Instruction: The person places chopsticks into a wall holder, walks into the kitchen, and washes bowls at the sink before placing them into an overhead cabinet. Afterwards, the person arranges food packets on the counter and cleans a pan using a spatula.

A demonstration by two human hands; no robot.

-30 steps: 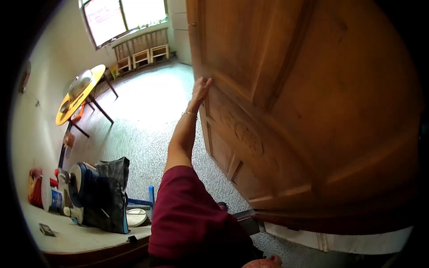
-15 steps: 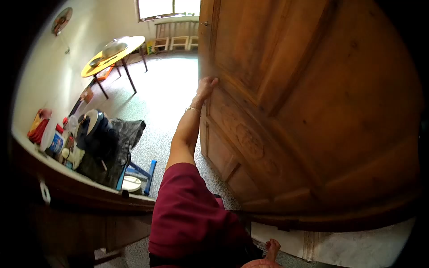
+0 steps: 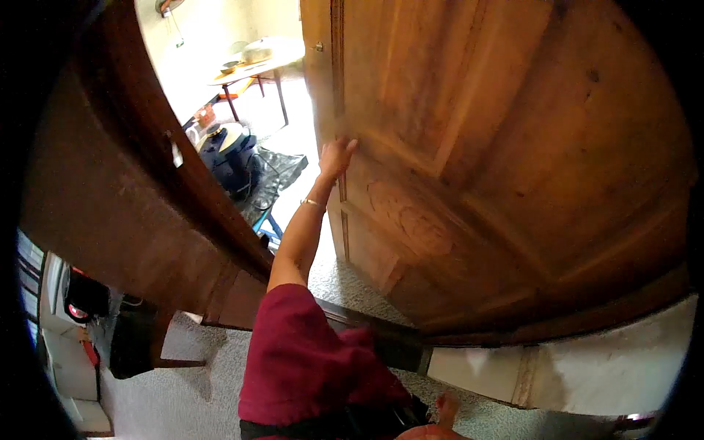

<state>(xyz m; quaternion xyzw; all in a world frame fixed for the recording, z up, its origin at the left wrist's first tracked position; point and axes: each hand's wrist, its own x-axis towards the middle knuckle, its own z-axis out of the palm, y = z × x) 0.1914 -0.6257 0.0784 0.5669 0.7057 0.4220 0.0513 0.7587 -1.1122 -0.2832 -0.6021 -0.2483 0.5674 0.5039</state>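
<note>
My left hand grips the free edge of a brown wooden door, with the thumb on the near face and the fingers round the edge. A bracelet circles this wrist, and a maroon sleeve covers the upper arm. The door has raised panels and an oval carving below the hand. It stands partly open beside the dark wooden door frame. At the bottom edge my right hand shows only in part, low near my body; its fingers are too unclear to read.
Through the doorway are a table with a pot, and a dark blue appliance on a black-covered stand. At lower left, a dark piece of furniture stands on the speckled floor. A threshold crosses the doorway.
The visible doorway gap has narrowed, with the door edge nearer the frame. My view has shifted, bringing more wall and the furniture at lower left into sight. My left hand stays on the door.
</note>
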